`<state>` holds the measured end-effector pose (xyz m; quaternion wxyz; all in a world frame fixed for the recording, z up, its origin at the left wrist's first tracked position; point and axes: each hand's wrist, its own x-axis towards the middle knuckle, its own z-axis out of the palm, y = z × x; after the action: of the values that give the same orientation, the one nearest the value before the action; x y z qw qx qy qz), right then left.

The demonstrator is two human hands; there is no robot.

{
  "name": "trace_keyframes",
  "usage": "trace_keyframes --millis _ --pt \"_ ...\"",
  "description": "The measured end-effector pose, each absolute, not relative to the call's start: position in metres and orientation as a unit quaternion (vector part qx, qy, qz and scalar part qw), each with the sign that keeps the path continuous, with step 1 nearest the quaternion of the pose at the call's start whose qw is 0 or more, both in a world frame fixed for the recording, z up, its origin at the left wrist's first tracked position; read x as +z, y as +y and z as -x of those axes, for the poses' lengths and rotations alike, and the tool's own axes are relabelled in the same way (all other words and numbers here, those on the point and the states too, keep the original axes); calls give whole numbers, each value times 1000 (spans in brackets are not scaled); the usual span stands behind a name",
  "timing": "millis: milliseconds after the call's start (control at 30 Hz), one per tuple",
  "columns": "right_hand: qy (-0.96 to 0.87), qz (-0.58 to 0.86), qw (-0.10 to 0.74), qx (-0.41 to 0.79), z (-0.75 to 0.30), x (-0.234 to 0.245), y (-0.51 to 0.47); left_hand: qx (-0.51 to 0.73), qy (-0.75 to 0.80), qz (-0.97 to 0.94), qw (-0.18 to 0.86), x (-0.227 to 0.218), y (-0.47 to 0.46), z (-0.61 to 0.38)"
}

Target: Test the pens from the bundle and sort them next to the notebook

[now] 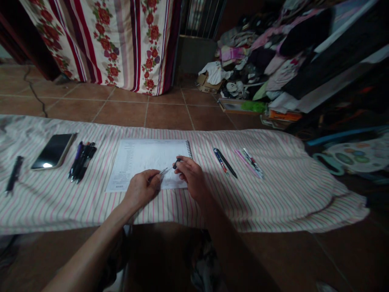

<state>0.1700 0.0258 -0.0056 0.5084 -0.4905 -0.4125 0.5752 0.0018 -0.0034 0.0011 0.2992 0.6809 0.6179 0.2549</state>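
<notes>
My left hand is closed around a slim pen, whose pale, narrow end sticks out to the right past the thumb. Most of its barrel is hidden in the fingers. Just right of that end, my right hand pinches a small black pen cap between thumb and fingers. A narrow gap seems to lie between pen and cap. Both hands are over a spiral notebook with a printed page, its wire coil on the right side.
A striped cloth covers the low table. To the left lie a phone, a bunch of pens and a single dark pen. Right of the notebook are two pens and another small group of pens.
</notes>
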Motion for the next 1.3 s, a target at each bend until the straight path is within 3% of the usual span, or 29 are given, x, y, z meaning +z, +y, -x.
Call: trace_keyframes --millis 1300 --pt "-477 476 498 546 -165 -5 25 259 604 -693 296 5 -6 -6"
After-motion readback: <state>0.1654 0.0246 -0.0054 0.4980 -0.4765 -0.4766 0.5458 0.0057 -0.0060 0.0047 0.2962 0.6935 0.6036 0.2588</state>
